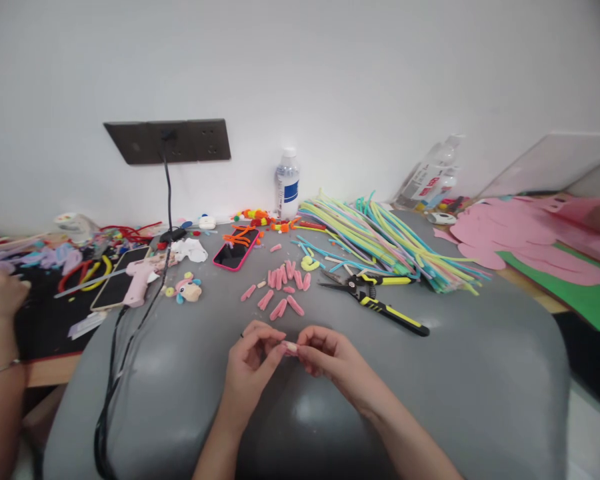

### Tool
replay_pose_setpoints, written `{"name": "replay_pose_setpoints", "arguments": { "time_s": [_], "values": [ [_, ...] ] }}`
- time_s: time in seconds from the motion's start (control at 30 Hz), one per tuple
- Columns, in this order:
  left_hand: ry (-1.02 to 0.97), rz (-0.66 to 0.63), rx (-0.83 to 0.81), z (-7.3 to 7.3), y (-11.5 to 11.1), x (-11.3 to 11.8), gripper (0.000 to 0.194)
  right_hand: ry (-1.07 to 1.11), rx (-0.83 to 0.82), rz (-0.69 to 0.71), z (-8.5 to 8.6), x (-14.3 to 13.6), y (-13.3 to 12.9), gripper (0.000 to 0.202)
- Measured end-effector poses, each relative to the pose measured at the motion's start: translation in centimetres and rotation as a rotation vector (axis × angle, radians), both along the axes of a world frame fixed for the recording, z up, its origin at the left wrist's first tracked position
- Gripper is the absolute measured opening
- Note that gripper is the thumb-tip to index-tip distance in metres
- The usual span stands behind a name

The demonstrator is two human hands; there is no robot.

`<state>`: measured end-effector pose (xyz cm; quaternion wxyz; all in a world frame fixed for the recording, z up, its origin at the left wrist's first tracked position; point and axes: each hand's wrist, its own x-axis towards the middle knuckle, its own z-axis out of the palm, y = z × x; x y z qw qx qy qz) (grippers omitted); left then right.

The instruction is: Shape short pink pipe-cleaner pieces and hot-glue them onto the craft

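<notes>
Between the fingertips of both hands is a short pink fuzzy pipe cleaner piece (291,348) with a pale cream part on top. My left hand (253,360) pinches its left end, and a dark ring shows on one finger. Its right end sits in the pinch of my right hand (330,353). Just beyond my hands lie several short pink pipe cleaner pieces (295,305), some folded double. To their right rest cutting pliers (380,297) with yellow and black handles, jaws pointing left. A curled yellow pipe cleaner piece (309,263) lies close to the pliers' tips.
A bundle of pastel pipe cleaners (380,233) spreads along the back right. A bottle (287,183) stands by the wall, behind a pink-cased phone (237,250). Left are a small figure (189,288), a pink glue gun (139,281) with its cable, and another person's hand (0,293).
</notes>
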<state>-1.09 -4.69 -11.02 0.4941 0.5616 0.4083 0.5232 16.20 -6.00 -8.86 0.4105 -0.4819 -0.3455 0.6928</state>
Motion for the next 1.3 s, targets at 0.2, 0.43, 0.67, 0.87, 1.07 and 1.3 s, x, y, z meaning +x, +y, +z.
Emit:
{"name": "replay_pose_setpoints", "arguments": {
  "time_s": [0.2,0.43,0.67,0.87,1.07,1.3],
  "values": [
    [-0.012,-0.025,0.001,-0.5,-0.1,-0.1,0.006,-0.1,0.112,-0.051,0.1,-0.3,0.0,0.049],
    [-0.047,-0.008,-0.076,-0.8,-0.4,0.0,0.02,-0.159,0.214,-0.111,-0.8,-0.5,-0.5,0.034],
    [-0.051,0.003,-0.073,-0.8,-0.4,-0.1,0.019,-0.291,0.386,-0.128,-0.9,-0.6,-0.7,0.013],
    [-0.055,0.0,-0.063,-0.8,-0.4,0.1,0.018,-0.385,0.551,-0.163,-0.4,-0.7,-0.8,0.005],
    [-0.081,-0.019,-0.044,-0.7,-0.4,-0.1,0.017,-0.43,0.607,-0.221,-0.7,-1.0,-1.0,0.004],
    [-0.054,0.01,-0.062,-0.5,-0.6,0.1,0.021,-0.486,0.668,-0.192,-0.6,-1.0,-1.1,0.01]
  ]
}}
